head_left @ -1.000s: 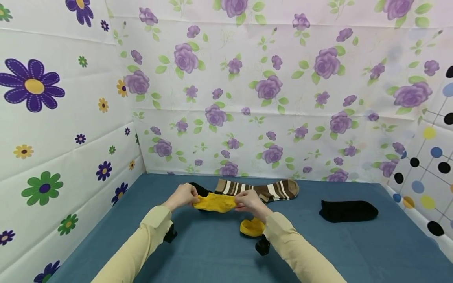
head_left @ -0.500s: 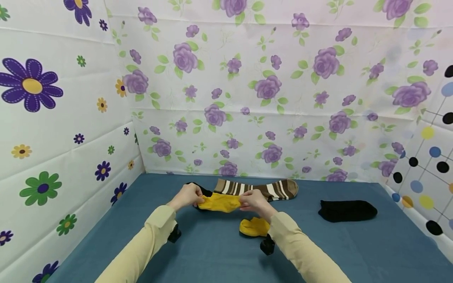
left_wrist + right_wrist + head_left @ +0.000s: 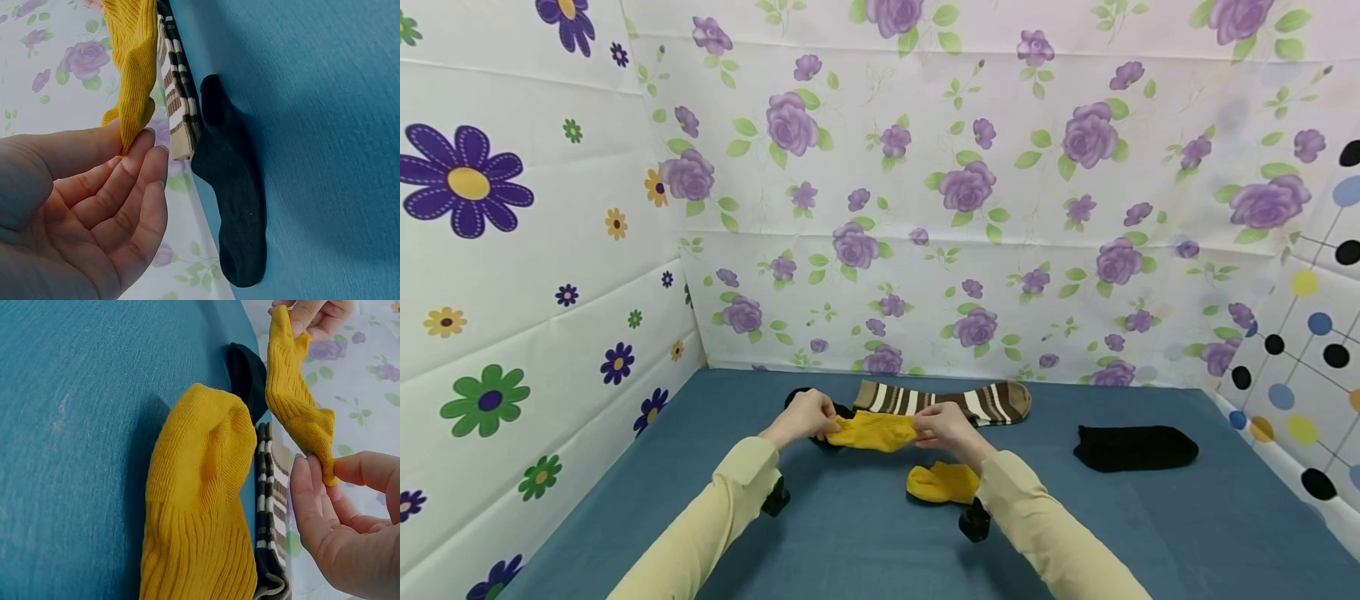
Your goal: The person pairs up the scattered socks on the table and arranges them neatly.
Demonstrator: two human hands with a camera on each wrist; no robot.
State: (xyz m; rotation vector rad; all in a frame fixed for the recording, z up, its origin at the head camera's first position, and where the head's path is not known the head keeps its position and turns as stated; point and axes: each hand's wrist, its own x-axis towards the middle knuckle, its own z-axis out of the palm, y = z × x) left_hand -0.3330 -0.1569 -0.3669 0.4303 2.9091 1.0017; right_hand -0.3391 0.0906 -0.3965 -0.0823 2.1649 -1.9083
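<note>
A ribbed yellow sock (image 3: 874,432) is stretched level between my two hands, held above the table. My left hand (image 3: 805,419) pinches one end between thumb and fingertips. At the opposite end, my right hand (image 3: 946,427) grips the fabric the same way. In the right wrist view, the held sock (image 3: 294,394) hangs at a slant between both hands. A second yellow sock (image 3: 943,483) lies on the table below my right wrist, partly hidden by the sleeve. Behind my left hand is a black sock (image 3: 234,194), seen whole in the left wrist view.
A brown, white and black striped sock (image 3: 1000,402) lies along the back of the blue-covered table (image 3: 865,542), behind the held sock. Another black sock (image 3: 1138,448) lies flat at the right. Flower-patterned sheets (image 3: 970,275) rise behind and to the left; a dotted one borders the right.
Both hands have shifted slightly to the right together with the yellow sock, which stays stretched between them. More of the black sock behind the left hand shows. The socks on the table have not moved.
</note>
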